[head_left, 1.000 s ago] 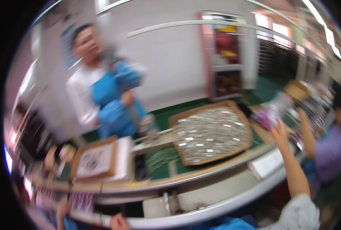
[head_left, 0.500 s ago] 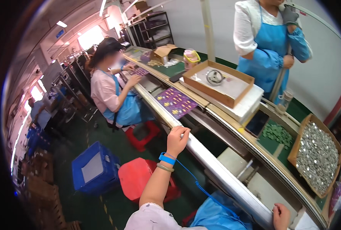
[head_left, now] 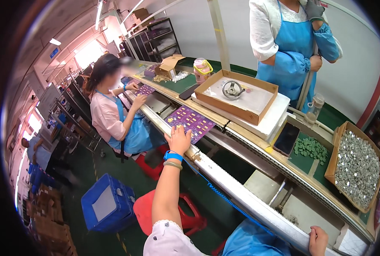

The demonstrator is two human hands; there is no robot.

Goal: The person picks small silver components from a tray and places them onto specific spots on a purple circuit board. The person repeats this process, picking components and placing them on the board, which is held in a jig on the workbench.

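Note:
My left hand [head_left: 178,140] reaches over the pale metal rail [head_left: 228,183], with its fingers apart at the near edge of a purple circuit board panel [head_left: 197,123]. Whether the fingertips touch the panel I cannot tell. Rows of small gold and white parts cover the panel, which lies across the line's tracks. Around my left wrist are a blue strap [head_left: 173,156] with a coiled cord and a bangle. My right hand [head_left: 318,241] rests by the rail at the lower right, fingers curled in and nothing visible in them.
Across the line stand a shallow cardboard box [head_left: 241,102] holding a metal ring-shaped part, a dark phone [head_left: 286,138], green pieces [head_left: 311,149] and a carton of small metal parts [head_left: 356,166]. One co-worker [head_left: 113,111] sits left; another [head_left: 290,55] stands opposite. A red stool [head_left: 145,211] and blue crate [head_left: 106,202] are below.
My left hand has moved left and forward along the rail to the purple panel, and its fingers have spread. My right hand stays by the rail. The view has shifted slightly.

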